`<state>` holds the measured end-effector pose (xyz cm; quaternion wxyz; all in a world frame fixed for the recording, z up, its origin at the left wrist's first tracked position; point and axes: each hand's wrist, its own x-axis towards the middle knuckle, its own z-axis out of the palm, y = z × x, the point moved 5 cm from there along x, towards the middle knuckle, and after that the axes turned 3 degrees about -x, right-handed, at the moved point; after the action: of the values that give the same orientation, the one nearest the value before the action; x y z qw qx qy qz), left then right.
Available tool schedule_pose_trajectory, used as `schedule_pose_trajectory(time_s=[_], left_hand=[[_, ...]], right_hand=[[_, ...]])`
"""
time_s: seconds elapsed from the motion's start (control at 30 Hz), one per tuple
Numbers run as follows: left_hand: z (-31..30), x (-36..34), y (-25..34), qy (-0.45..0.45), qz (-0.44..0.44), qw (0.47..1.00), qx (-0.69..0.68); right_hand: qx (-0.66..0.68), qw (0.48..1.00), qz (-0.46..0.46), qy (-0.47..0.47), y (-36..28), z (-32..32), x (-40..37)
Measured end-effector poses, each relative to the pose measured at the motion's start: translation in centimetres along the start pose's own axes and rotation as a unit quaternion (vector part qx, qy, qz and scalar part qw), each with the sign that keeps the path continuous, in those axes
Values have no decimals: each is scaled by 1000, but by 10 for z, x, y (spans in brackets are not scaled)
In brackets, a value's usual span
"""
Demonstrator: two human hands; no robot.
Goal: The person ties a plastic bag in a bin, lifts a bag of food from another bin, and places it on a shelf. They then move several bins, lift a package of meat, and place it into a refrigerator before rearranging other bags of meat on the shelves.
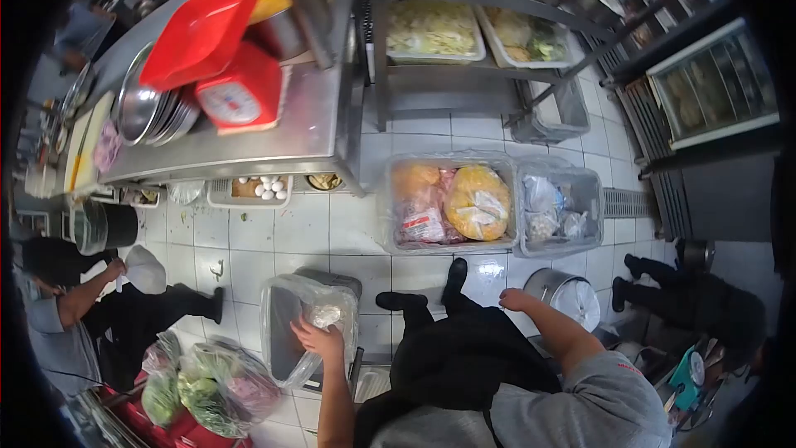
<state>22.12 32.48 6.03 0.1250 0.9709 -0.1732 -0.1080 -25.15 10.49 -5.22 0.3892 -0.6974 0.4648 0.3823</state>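
Observation:
My left hand point(317, 338) is over a grey bin point(286, 332) lined with a clear plastic bag, its fingers spread. Close beyond the fingertips, a crumpled pale plastic bundle point(326, 314) lies inside the liner. My right hand point(516, 300) hangs by my right knee with the fingers curled in and nothing showing in them. It is nearest to a large metal pot point(546, 282) beside a round, plastic-covered container point(578, 305). In front of my shoes stands a clear-lined crate point(390, 199) of bagged food, with a large yellow bag point(478, 203) in it.
A grey crate point(595, 236) of small bags adjoins the lined one. At left, a steel table point(311, 116) bears a red scale point(240, 91). A shelf point(431, 79) holds trays of cut vegetables. People work at left point(75, 307) and right point(705, 307). Bagged greens point(203, 390) lie lower left.

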Motion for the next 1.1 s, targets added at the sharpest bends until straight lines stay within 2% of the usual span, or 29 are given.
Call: schedule_pose_trajectory(time_s=[0.1, 0.23, 0.3, 0.33, 0.43, 0.5, 0.57, 0.6, 0.67, 0.77, 0.8, 0.83, 0.9, 0.93, 1.07, 1.1], left_hand=[[10, -30, 49, -50, 37, 998, -2], [29, -71, 111, -119, 62, 991, 3], [38, -87, 135, -145, 93, 985, 7], [39, -92, 150, -154, 78, 985, 5], [13, -64, 199, -27, 183, 980, -70], [-39, -22, 252, 97, 318, 938, -102], [-111, 9, 318, 187, 394, 894, -102], [-138, 29, 340, 225, 462, 851, -108], [-176, 59, 385, 215, 528, 821, -35], [-176, 92, 433, 52, 587, 804, 80], [-164, 103, 436, 12, 597, 794, 115], [-151, 113, 437, -31, 605, 781, 150], [-127, 124, 433, -102, 609, 759, 205], [-119, 128, 431, -105, 620, 750, 208], [-105, 142, 425, -79, 639, 743, 182], [-103, 147, 420, -70, 645, 740, 179]], right_hand=[[76, 995, -30, 49, 20, 2, -16], [188, 976, 3, 109, 92, -4, -27], [222, 959, 28, 174, 123, -20, -51], [212, 956, 45, 195, 147, -15, -52], [221, 949, 86, 210, 192, -10, -65], [222, 950, 101, 195, 208, 0, -67], [207, 956, 104, 179, 215, 11, -55], [195, 959, 95, 181, 210, 19, -43], [171, 965, 76, 185, 198, 33, -12], [151, 976, 18, 155, 144, 42, 45], [143, 981, -2, 129, 120, 42, 67], [146, 977, -47, 145, 92, 37, 85], [145, 978, -72, 130, 30, 13, 115], [266, 936, -102, 209, 14, 17, 135], [215, 964, -103, 114, -55, -1, 224], [225, 959, -94, 143, -62, -2, 247]])
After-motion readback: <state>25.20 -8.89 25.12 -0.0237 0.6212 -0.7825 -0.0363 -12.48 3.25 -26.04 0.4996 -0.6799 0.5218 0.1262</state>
